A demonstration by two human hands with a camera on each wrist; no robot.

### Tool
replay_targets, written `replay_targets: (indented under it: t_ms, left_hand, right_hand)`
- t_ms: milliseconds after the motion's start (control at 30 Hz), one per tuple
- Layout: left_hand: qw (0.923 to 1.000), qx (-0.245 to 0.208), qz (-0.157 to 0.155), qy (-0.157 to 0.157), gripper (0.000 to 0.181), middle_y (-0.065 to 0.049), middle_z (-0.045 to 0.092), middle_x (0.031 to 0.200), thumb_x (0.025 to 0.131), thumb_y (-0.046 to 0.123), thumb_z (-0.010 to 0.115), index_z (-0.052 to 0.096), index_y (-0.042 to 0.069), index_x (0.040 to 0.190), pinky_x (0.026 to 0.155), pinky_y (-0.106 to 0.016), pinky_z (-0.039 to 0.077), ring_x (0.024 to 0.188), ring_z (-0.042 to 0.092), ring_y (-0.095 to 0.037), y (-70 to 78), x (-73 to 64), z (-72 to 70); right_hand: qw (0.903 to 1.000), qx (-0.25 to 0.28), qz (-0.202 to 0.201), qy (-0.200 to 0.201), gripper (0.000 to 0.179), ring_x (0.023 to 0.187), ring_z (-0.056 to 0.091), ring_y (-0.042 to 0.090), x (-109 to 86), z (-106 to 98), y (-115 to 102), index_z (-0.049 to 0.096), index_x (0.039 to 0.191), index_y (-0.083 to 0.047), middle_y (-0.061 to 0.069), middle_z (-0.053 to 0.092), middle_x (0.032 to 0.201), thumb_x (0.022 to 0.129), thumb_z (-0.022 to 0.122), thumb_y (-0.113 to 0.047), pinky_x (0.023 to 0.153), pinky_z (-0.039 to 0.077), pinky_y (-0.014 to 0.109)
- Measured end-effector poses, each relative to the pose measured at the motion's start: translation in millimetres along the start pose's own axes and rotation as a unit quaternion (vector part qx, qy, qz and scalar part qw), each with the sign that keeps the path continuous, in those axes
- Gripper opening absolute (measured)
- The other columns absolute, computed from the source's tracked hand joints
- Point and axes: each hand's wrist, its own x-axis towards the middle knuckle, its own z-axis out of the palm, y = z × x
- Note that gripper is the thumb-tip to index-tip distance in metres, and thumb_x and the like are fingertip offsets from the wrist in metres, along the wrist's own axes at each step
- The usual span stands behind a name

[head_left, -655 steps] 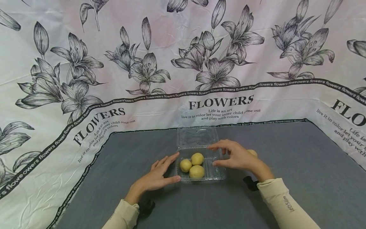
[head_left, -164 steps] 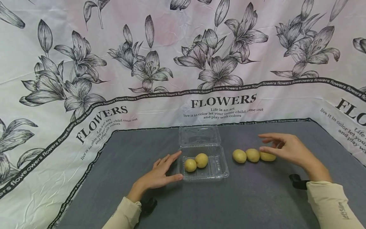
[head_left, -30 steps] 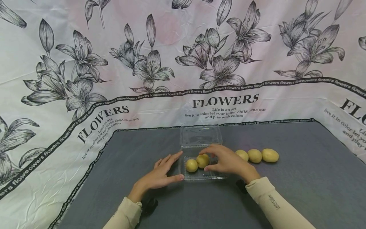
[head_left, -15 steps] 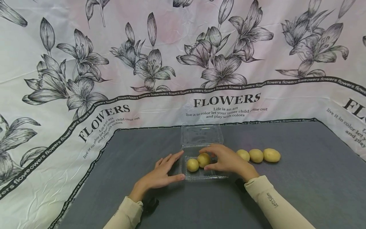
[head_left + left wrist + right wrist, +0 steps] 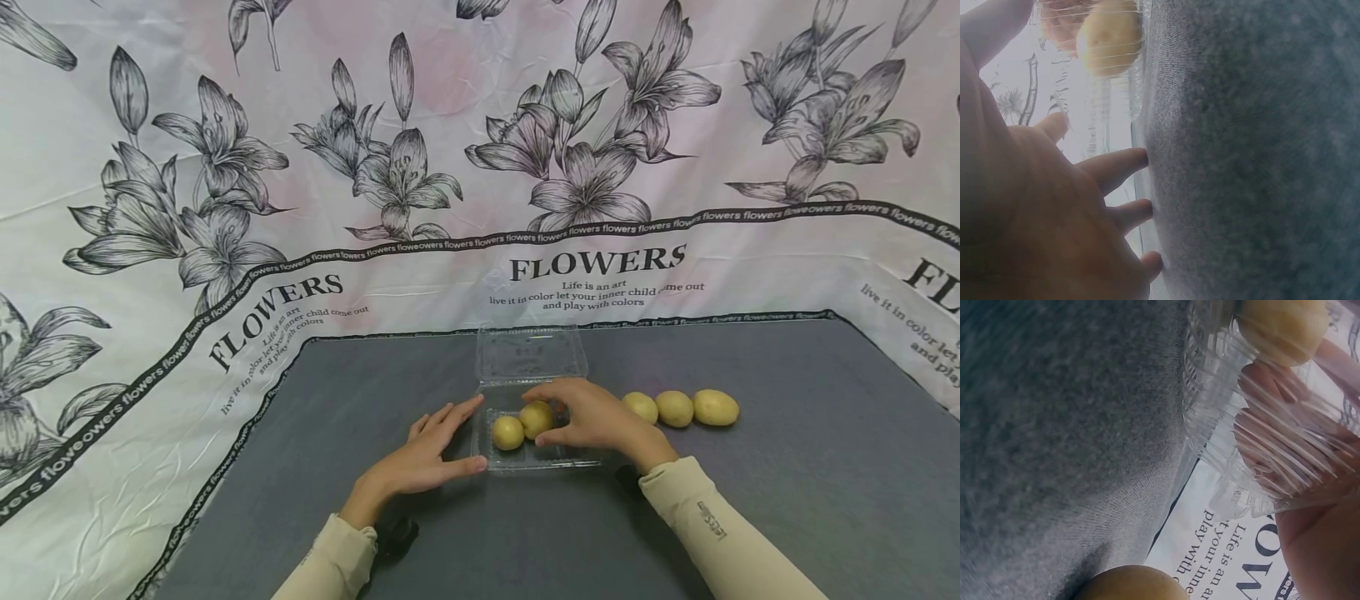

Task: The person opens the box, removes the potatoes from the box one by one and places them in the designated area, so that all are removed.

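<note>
One potato (image 5: 536, 419) – roundish, long axis unclear – pinched in right grip (image 5: 592, 420), left grip (image 5: 417, 462) spread

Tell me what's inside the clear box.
Two potatoes lie in the box; the right hand holds one. Anything beneath that hand is covered in the head view.

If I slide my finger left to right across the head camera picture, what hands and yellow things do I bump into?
Going by their middles: left hand, left yellow thing in the clear box, right yellow thing in it, right hand, first loose yellow thing, second loose one, third loose one.
</note>
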Motion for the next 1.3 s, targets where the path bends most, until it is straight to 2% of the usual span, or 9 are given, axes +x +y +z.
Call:
replay_targets:
  t_ms: [233, 467, 667, 867, 967, 1300]
  left_hand:
    - [1.0000, -0.002, 0.002, 0.001, 0.090, 0.010, 0.016, 0.171, 0.093, 0.066, 0.060, 0.010, 0.041, 0.164, 0.125, -0.065, -0.003, 0.161, 0.004, -0.032, 0.7, -1.1, -0.8]
    - [1.0000, 0.000, 0.008, 0.001, 0.090, 0.008, 0.016, 0.171, 0.093, 0.067, 0.059, 0.012, 0.040, 0.164, 0.124, -0.066, -0.002, 0.160, 0.005, -0.034, -0.4, -1.5, -1.0]
    - [1.0000, -0.003, 0.009, -0.003, 0.090, 0.006, 0.016, 0.172, 0.094, 0.067, 0.059, 0.012, 0.037, 0.165, 0.124, -0.067, -0.002, 0.160, 0.005, -0.036, 0.3, -1.9, -1.3]
    - [1.0000, 0.000, 0.007, -0.001, 0.090, 0.006, 0.016, 0.172, 0.093, 0.068, 0.059, 0.012, 0.039, 0.164, 0.124, -0.068, -0.002, 0.160, 0.005, -0.036, 0.8, -0.8, -0.8]
    - [1.0000, 0.001, 0.007, -0.002, 0.090, 0.007, 0.016, 0.171, 0.093, 0.068, 0.058, 0.011, 0.040, 0.164, 0.124, -0.067, -0.002, 0.160, 0.005, -0.035, 1.4, -0.3, -0.5]
    - [0.9999, 0.000, 0.010, 0.003, 0.089, 0.008, 0.016, 0.171, 0.093, 0.068, 0.059, 0.012, 0.040, 0.164, 0.124, -0.068, -0.001, 0.160, 0.005, -0.035, 1.3, -0.7, -0.4]
  right_hand:
    - [0.9998, 0.001, -0.011, -0.014, 0.059, 0.093, 0.067, 0.015, 0.1, -0.8, -0.6, 0.068, 0.133, -0.014, 0.002, 0.072, 0.124, 0.081, 0.087, -0.035, 0.078, 0.055, 0.032]
    - [0.9997, -0.005, -0.005, -0.024, 0.059, 0.091, 0.066, 0.013, -1.4, 0.4, -1.1, 0.067, 0.134, -0.017, -0.001, 0.072, 0.121, 0.082, 0.086, -0.039, 0.076, 0.054, 0.031]
    - [0.9996, -0.006, -0.013, -0.025, 0.058, 0.077, 0.062, 0.009, -2.6, 2.7, -0.1, 0.068, 0.132, -0.017, -0.005, 0.072, 0.105, 0.082, 0.086, -0.039, 0.067, 0.049, 0.025]
    - [0.9996, -0.013, -0.021, -0.013, 0.055, 0.068, 0.054, 0.000, -2.4, 4.5, -1.1, 0.071, 0.127, -0.017, -0.009, 0.071, 0.091, 0.080, 0.087, -0.040, 0.062, 0.045, 0.022]
    - [0.9995, -0.024, -0.018, -0.008, 0.052, 0.066, 0.050, -0.003, -3.4, 5.1, -2.0, 0.073, 0.125, -0.018, -0.011, 0.071, 0.092, 0.080, 0.087, -0.042, 0.062, 0.043, 0.022]
    - [0.9985, -0.052, -0.017, 0.002, 0.048, 0.065, 0.047, -0.004, -3.8, 7.5, -2.1, 0.075, 0.122, -0.025, -0.013, 0.073, 0.101, 0.080, 0.086, -0.045, 0.074, 0.040, 0.031]
